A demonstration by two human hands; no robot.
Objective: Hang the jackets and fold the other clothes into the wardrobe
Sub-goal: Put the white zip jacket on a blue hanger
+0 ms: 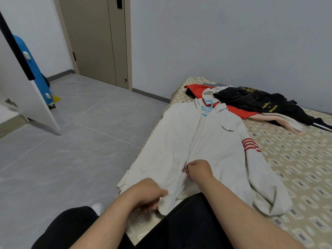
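A white zip-up hooded jacket [212, 141] with red sleeve stripes lies flat on the bed, front up. A light blue hanger [207, 107] sits inside its neck, hook sticking out. My right hand [198, 170] pinches the metal zipper pull [184, 168] partway up the jacket's front. My left hand [149, 194] grips the bottom hem just left of the zipper. Behind the jacket lies a pile of clothes: a red garment [196, 90], a black garment [251, 101] with yellow print, and a pale pink piece [282, 121].
The bed [296, 168] has a beige patterned sheet. An open white wardrobe door [27, 97] stands at the left, with a blue object [32, 69] behind it. Grey tiled floor [71, 141] spreads left of the bed. A closed door [100, 42] is at the back.
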